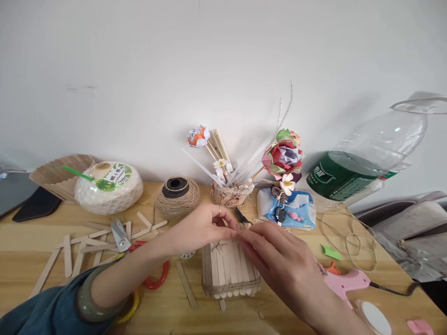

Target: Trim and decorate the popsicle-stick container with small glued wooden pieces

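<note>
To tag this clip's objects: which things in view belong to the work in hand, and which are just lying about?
Seem to belong:
- twine-banded stick piece, under the left hand and right hand
- loose wooden sticks
- twine spool
- scissors
- pink glue gun

Seem just lying about:
- white coconut
- large plastic bottle
- blue packet
- paper flowers

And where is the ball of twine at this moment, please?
In the head view, the ball of twine stands on the table, left of centre and beyond the left hand, between the white coconut and the flower pot.
</note>
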A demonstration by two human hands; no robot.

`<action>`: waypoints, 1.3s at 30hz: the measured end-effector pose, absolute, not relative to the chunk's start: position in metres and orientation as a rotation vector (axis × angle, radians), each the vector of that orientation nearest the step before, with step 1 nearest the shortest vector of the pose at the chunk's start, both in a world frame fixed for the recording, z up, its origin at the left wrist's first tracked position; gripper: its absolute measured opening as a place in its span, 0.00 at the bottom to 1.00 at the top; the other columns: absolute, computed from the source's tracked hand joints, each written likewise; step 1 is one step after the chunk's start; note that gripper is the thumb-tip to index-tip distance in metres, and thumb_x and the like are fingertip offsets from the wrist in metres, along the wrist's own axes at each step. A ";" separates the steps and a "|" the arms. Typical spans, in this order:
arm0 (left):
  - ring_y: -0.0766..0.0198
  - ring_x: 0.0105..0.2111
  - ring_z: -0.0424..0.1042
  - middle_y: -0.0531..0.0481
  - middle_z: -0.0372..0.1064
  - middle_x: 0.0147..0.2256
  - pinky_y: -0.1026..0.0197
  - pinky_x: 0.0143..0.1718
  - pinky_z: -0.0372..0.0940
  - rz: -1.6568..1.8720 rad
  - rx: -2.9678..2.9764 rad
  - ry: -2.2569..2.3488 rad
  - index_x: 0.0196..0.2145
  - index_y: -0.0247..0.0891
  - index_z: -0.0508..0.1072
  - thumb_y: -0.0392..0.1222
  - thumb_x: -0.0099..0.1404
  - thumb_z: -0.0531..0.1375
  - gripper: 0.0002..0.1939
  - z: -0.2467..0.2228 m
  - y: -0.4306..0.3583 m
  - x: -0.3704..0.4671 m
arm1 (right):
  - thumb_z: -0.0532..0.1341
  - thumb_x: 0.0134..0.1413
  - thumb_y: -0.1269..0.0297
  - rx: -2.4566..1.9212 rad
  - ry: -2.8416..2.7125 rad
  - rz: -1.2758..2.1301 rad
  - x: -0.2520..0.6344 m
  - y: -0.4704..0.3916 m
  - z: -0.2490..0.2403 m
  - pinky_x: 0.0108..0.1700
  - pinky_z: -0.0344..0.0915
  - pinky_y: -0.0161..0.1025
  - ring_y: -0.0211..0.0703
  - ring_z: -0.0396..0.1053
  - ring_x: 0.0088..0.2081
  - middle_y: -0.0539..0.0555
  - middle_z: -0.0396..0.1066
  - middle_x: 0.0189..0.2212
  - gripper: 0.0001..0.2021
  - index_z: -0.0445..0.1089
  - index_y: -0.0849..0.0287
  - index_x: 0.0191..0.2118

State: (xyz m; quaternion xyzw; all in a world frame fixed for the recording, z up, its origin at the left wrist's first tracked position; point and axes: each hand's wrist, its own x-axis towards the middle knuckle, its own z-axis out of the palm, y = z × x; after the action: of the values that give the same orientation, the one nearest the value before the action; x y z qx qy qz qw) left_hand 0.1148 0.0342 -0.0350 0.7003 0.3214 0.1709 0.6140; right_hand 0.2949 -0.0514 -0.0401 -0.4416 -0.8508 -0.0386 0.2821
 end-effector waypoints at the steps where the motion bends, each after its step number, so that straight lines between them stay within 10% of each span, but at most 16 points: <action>1: 0.67 0.28 0.63 0.55 0.65 0.26 0.64 0.30 0.56 0.393 1.617 0.742 0.29 0.36 0.71 0.40 0.58 0.60 0.05 -0.035 0.034 0.115 | 0.54 0.61 0.73 -1.180 -2.273 -0.096 0.295 -0.052 -0.040 0.33 0.65 0.38 0.40 0.67 0.34 0.54 0.68 0.34 0.09 0.67 0.62 0.45; 16: 0.66 0.28 0.59 0.55 0.61 0.27 0.64 0.28 0.54 0.364 1.660 0.787 0.34 0.38 0.67 0.44 0.63 0.55 0.07 -0.031 0.032 0.113 | 0.61 0.54 0.70 -1.326 -1.845 0.319 0.287 -0.061 -0.052 0.25 0.64 0.30 0.33 0.66 0.24 0.47 0.67 0.24 0.03 0.69 0.57 0.30; 39: 0.67 0.26 0.58 0.56 0.60 0.26 0.65 0.27 0.54 0.342 1.658 0.796 0.34 0.37 0.68 0.43 0.64 0.54 0.07 -0.028 0.030 0.113 | 0.57 0.56 0.78 -1.197 -2.076 -0.215 0.293 -0.079 -0.068 0.28 0.66 0.33 0.36 0.66 0.27 0.53 0.67 0.28 0.12 0.69 0.63 0.46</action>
State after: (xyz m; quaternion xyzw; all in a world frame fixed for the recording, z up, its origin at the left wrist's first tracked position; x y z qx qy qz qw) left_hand 0.1127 0.0297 -0.0275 0.7133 0.3426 0.1473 0.5935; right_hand 0.2929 -0.0788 -0.0681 -0.4642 -0.8052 -0.0832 0.3596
